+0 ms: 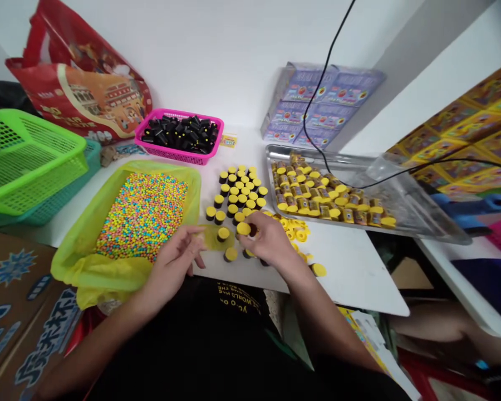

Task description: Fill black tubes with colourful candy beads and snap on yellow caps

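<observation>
My right hand is closed around a small dark container with a yellow lid, held tilted just above the table. My left hand has its thumb and fingers curled together beside the left edge of a translucent yellow film; what its fingertips pinch, if anything, is too small to make out. A yellow-lidded container stands between my hands, and another is nearer the table edge. Several more upright yellow-lidded containers stand grouped behind. Loose yellow rings or caps lie beyond my right hand.
At left, a yellow-lined tub holds colourful candy balls. Behind stands a pink basket of black containers. A metal tray holds labelled containers; a black cable hangs over it. Green baskets stand far left.
</observation>
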`<state>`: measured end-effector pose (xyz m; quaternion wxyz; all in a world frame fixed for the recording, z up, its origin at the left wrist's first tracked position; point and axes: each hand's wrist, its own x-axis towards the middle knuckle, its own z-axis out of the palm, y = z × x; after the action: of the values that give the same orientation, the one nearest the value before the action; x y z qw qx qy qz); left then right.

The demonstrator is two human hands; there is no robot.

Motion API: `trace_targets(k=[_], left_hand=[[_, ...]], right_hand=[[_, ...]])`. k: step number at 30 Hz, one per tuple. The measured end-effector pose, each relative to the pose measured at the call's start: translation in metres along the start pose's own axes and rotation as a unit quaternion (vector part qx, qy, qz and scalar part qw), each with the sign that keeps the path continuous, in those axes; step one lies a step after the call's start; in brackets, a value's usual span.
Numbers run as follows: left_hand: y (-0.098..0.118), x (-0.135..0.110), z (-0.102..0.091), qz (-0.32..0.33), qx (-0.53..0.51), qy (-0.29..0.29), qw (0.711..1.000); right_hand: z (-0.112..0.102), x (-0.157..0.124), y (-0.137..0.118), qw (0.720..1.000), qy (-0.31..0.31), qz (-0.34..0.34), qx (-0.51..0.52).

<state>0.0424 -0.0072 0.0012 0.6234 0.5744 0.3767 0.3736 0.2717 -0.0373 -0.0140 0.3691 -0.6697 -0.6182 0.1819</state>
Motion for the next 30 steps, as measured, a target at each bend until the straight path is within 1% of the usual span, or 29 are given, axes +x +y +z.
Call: trace_targets(k=[2,5,7,8,11,13,16,18,20,21,22,24,27,30], left_hand=[[0.001,-0.001,-0.008,0.008,-0.004,0.022,1.0],[0.005,0.0,-0.024,0.013,0.005,0.055,0.998],[0.008,0.003,-0.036,0.016,0.028,0.066,0.997],[0.009,0.005,-0.043,0.016,0.043,0.069,0.997],[0.014,0.011,-0.064,0.022,0.093,0.087,0.992],[0.018,0.014,-0.077,0.024,0.124,0.104,0.987],[0.024,0.019,-0.093,0.037,0.163,0.096,0.981],[0.024,0.023,-0.102,0.062,0.193,0.076,0.976],[0.021,0.028,-0.109,0.092,0.237,0.077,0.964],[0.018,0.03,-0.112,0.107,0.265,0.089,0.954],[0.014,0.032,-0.115,0.122,0.294,0.102,0.942],[0.007,0.035,-0.117,0.147,0.355,0.111,0.917],[-0.002,0.035,-0.118,0.169,0.43,0.094,0.882],[-0.006,0.035,-0.12,0.184,0.468,0.102,0.858]], right_hand=[[-0.002,0.0,0.008,0.995,-0.039,0.026,-0.086],[0.005,-0.003,0.01,0.98,-0.097,0.035,-0.169],[0.012,-0.006,0.009,0.973,-0.107,0.026,-0.203],[0.014,-0.006,0.009,0.972,-0.101,0.022,-0.213],[0.014,-0.007,0.015,0.977,-0.076,0.015,-0.199],[0.01,-0.005,0.02,0.984,-0.084,0.003,-0.159],[0.003,0.012,0.02,0.991,-0.084,-0.025,-0.105],[0.0,0.037,0.012,0.992,-0.058,-0.056,-0.095],[0.002,0.074,-0.001,0.987,-0.04,-0.093,-0.122],[0.005,0.097,-0.009,0.982,-0.037,-0.103,-0.155],[0.01,0.122,-0.016,0.974,-0.04,-0.107,-0.197],[0.024,0.175,-0.027,0.95,-0.054,-0.08,-0.299],[0.049,0.253,-0.034,0.932,-0.055,-0.074,-0.351],[0.068,0.313,-0.035,0.916,-0.054,-0.074,-0.392]])
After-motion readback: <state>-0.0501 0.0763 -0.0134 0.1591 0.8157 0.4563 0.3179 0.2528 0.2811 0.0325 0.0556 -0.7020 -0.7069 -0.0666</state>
